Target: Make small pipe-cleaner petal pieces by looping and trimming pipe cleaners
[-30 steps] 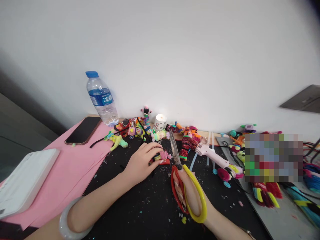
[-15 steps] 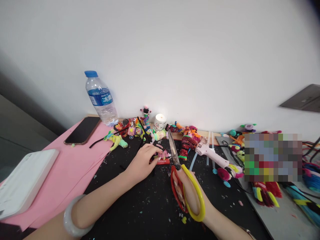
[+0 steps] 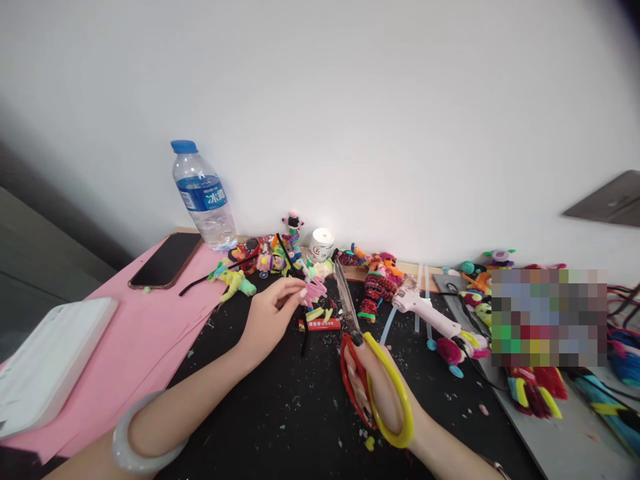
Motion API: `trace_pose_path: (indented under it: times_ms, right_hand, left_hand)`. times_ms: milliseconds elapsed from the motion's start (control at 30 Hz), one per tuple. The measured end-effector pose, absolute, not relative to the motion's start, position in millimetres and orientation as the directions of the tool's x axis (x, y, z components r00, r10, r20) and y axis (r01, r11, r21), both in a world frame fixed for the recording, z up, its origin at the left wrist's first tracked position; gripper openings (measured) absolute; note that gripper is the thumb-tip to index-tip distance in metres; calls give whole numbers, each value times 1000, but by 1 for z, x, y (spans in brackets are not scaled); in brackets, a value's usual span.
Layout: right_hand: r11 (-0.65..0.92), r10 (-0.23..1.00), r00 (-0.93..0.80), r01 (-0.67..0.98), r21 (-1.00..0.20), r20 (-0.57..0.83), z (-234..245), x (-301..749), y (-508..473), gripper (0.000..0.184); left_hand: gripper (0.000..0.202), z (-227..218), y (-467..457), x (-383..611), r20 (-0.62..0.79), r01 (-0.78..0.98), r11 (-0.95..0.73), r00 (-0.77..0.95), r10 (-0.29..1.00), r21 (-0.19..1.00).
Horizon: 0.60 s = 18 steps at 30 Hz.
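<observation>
My left hand (image 3: 267, 313) pinches a small pink fuzzy piece (image 3: 315, 290) and holds it a little above the black mat (image 3: 280, 413). Just below it lie short yellow-green bits (image 3: 316, 313) and a red lighter (image 3: 320, 325). My right hand (image 3: 380, 393) grips scissors (image 3: 373, 373) with one red and one yellow handle. Their blades are closed and point up and away, to the right of the pink piece. A pale bangle (image 3: 131, 443) sits on my left forearm.
A water bottle (image 3: 204, 198), a phone (image 3: 166, 260) on pink paper (image 3: 125, 340), a lit candle (image 3: 321, 243) and several small colourful figures (image 3: 270, 261) line the back. A glue gun (image 3: 425, 311) lies right of the scissors. A white box (image 3: 47, 363) sits at left.
My left hand has lifted the pink piece off the lighter and raised it toward the back. The scissors have shifted only slightly.
</observation>
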State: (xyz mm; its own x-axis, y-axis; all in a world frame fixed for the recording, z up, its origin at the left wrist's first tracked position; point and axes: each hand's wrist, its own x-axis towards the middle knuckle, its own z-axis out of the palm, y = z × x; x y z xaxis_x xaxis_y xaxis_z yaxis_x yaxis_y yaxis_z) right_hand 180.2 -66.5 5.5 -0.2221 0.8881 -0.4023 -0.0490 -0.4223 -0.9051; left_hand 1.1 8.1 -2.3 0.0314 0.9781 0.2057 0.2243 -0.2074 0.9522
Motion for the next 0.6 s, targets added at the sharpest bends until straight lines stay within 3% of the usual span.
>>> trace_pose_path:
  times_ms: [100, 200, 433, 600]
  right_hand:
    - [-403, 900, -232, -119, -907, -369, 11, 180, -69, 53]
    - [-354, 910, -288, -171, -919, -297, 17, 180, -71, 51]
    - [-217, 954, -244, -148, -965, -177, 7, 182, -73, 54]
    - [-288, 916, -264, 86, -954, -301, 13, 185, -71, 33]
  left_hand:
    - [20, -1, 11, 0, 77, -19, -77, -9, 997, 997]
    - [23, -3, 14, -2, 13, -149, -15, -11, 1000, 989]
    - [21, -1, 12, -6, 55, -169, -58, -20, 998, 984]
    - [18, 0, 10, -5, 103, -139, -104, -19, 995, 985]
